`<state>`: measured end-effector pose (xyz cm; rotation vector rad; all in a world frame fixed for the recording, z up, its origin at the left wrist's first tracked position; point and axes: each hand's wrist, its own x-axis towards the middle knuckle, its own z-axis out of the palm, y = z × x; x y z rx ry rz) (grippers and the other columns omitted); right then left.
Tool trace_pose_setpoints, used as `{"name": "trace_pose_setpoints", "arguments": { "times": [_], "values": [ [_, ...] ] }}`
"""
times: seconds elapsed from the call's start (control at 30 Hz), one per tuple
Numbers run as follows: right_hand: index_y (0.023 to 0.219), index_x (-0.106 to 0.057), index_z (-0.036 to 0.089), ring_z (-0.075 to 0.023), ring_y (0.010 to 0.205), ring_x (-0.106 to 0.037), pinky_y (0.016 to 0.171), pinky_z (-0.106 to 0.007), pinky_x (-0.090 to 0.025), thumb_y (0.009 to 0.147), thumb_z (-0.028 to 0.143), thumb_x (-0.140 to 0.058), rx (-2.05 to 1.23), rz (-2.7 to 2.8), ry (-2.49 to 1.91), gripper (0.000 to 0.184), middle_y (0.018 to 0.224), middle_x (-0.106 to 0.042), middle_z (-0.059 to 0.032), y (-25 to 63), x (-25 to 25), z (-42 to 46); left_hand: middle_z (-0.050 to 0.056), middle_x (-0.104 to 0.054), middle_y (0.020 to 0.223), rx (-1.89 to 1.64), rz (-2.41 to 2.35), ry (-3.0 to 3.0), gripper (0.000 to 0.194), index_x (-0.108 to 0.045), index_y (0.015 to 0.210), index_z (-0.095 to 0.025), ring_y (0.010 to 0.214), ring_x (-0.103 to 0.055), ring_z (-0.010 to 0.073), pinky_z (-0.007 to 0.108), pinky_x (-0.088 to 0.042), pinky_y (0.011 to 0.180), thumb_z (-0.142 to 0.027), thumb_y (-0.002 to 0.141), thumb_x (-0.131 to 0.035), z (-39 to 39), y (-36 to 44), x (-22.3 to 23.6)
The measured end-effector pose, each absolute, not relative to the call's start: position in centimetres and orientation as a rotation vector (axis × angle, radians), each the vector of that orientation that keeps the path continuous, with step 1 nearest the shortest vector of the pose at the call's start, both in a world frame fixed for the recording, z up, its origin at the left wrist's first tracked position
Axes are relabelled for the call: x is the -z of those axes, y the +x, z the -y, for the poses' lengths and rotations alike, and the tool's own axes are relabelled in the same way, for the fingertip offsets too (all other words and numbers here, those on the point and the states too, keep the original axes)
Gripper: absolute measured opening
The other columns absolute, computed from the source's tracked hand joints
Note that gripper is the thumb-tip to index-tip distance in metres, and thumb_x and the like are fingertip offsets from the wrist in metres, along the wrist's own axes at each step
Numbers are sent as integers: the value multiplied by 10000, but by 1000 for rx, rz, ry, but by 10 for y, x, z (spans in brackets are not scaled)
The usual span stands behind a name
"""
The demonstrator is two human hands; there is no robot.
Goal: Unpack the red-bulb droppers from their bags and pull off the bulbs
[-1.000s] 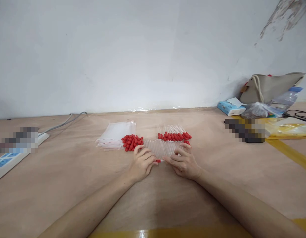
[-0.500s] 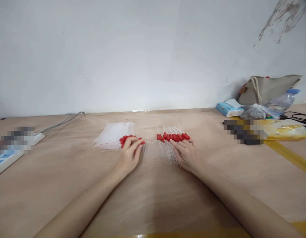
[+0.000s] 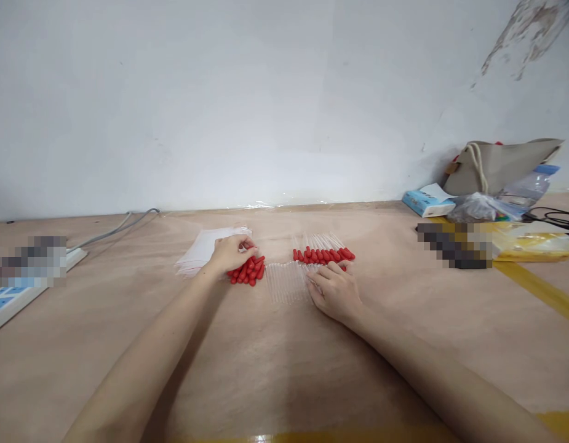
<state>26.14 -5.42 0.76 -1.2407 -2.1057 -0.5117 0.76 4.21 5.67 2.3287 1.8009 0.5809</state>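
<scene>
Over a pile of red rubber bulbs (image 3: 251, 271), my left hand (image 3: 233, 252) has its fingers bent together in a pinch; whatever is between them is hidden. A row of thin clear tubes (image 3: 284, 284) lies side by side right of the pile. My right hand (image 3: 336, 289) rests at the right end of this row, fingers curled and closed on the tubes; what exactly they grip cannot be made out. Behind that hand lie clear tubes fitted with red bulbs (image 3: 322, 255), their bare ends pointing to the wall.
Flat clear bags (image 3: 196, 249) are stacked behind my left hand. A power strip (image 3: 39, 280) with a grey cable is at far left. On the right are a tissue pack (image 3: 427, 202), a beige bag (image 3: 505, 166), a plastic bottle (image 3: 533, 184) and a yellow packet (image 3: 528, 241).
My left hand has moved back and left, uncovering more of the red bulb pile; the bulb it pinched is out of sight. My right hand has shifted slightly left and nearer over the tubes.
</scene>
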Motion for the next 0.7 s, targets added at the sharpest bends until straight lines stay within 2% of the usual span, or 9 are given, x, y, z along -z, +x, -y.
{"name": "trace_pose_setpoints", "arguments": {
  "times": [0.1, 0.2, 0.3, 0.53, 0.7],
  "values": [
    [829, -637, 210, -150, 692, -449, 734, -343, -235, 799, 361, -503, 435, 2147, -1239, 205, 671, -593, -15, 262, -6, 55, -32, -671, 829, -525, -1772, 2364, 240, -629, 755, -251, 811, -579, 166, 327, -323, 874, -467, 711, -534, -36, 15, -59],
    [897, -630, 203, -170, 747, -460, 765, -366, -230, 767, 498, -508, 365, 2194, -1230, 345, 745, -605, -34, 262, -6, 56, -25, -673, 845, -508, -1788, 2365, 308, -629, 837, -265, 849, -577, 171, 341, -298, 888, -479, 797, -411, -32, 19, -62],
    [908, -632, 196, -174, 759, -460, 778, -370, -227, 752, 555, -497, 327, 2206, -1216, 414, 750, -599, -42, 262, -7, 57, -21, -675, 818, -475, -1780, 2370, 343, -627, 864, -273, 853, -578, 176, 374, -272, 901, -449, 842, -333, -32, 21, -64],
    [839, -657, 204, -154, 715, -469, 759, -329, -247, 784, 463, -515, 376, 2031, -1247, 301, 705, -601, -31, 274, -7, 58, -2, -675, 806, -399, -1802, 2363, 352, -653, 785, -260, 855, -568, 193, 403, -269, 893, -442, 832, -355, -40, 34, -63],
    [786, -670, 218, -140, 687, -496, 789, -330, -235, 808, 386, -512, 424, 1880, -1300, 231, 652, -597, -14, 292, -3, 53, 7, -658, 944, -331, -1730, 2431, 235, -652, 796, -265, 901, -559, 209, 378, -304, 875, -423, 751, -484, -48, 66, -62]
  ]
}}
